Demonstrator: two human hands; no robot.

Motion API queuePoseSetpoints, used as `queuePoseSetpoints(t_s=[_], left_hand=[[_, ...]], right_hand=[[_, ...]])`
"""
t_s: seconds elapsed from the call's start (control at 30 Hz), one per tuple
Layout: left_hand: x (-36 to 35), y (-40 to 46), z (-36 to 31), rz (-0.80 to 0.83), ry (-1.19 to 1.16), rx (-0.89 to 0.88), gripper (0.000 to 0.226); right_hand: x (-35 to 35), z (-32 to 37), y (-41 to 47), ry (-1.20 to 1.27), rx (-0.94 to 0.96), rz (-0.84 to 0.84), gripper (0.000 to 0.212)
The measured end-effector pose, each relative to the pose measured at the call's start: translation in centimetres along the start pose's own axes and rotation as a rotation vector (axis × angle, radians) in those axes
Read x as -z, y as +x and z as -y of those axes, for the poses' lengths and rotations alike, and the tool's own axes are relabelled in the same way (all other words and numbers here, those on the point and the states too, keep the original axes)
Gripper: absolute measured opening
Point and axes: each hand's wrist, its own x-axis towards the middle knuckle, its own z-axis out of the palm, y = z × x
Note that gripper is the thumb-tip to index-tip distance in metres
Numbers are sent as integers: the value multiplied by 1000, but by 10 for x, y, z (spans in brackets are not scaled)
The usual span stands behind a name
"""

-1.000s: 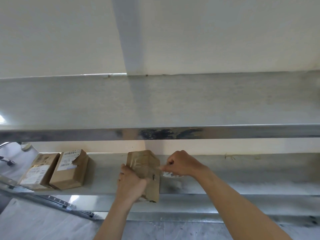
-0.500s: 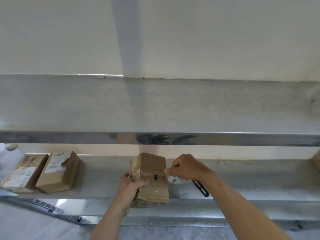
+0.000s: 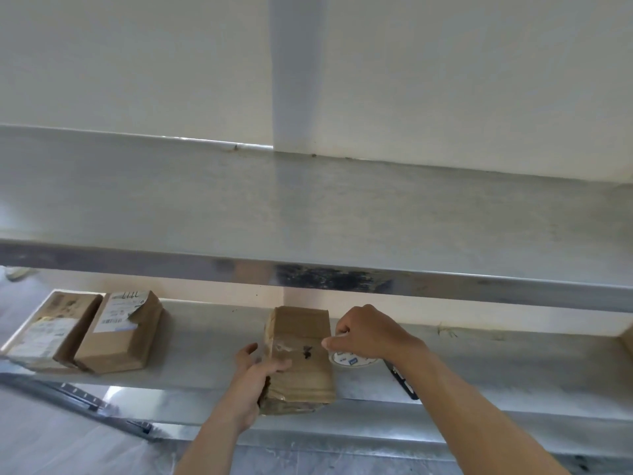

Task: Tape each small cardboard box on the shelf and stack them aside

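A small brown cardboard box [image 3: 301,341] lies on the lower metal shelf [image 3: 205,358], its near end over the front edge. My left hand [image 3: 253,375] grips its left side, thumb on top. My right hand [image 3: 366,332] is curled beside the box's right edge, fingertips pinching at the clear tape there. Under that hand sits a tape roll [image 3: 352,359] with a white and blue core, partly hidden. Clear tape shines on the box's top.
Two more cardboard boxes with shipping labels, one [image 3: 123,332] beside the other [image 3: 51,332], lie at the shelf's left end. A black tool [image 3: 400,378] lies right of the roll. An upper steel shelf [image 3: 308,214] overhangs close above. Another box corner [image 3: 627,339] shows far right.
The box turned from standing on its side to lying flat, nearer the front edge. My right hand stayed at its right edge by the tape roll. The view shifted right.
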Motion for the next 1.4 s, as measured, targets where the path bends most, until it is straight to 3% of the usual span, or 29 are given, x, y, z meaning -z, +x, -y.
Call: queuePoseSetpoints(t_s=[0.1, 0.2, 0.27, 0.37, 0.57, 0.7, 0.83, 1.03, 1.4], left_hand=[[3, 0, -4, -135, 194, -140, 118], [-10, -7, -9, -355, 786, -419, 99], [-27, -10, -9, -308, 1047, -585, 91], [-44, -3, 1, -208, 1277, -606, 72], [-36, 7, 3, -88, 1252, -592, 60], [-36, 14, 1, -36, 1237, -529, 55], [-40, 13, 3, -86, 1214, -526, 54], [-45, 13, 10, -208, 1356, -540, 59], [-47, 14, 8, -221, 1370, -473, 62]], right_hand=[[-2, 12, 3, -41, -3, -12, 49], [-5, 25, 4, -110, 3, -12, 48], [-6, 34, 2, -156, 8, -14, 49], [-8, 41, 1, -194, 5, -28, 45], [-5, 31, -4, -70, 6, -35, 42], [-8, 20, -5, -122, -14, -32, 46], [-21, 3, -6, -90, -55, -5, 44], [-26, -10, -1, -52, -31, -39, 46], [-37, -33, 4, 153, -36, 9, 44]])
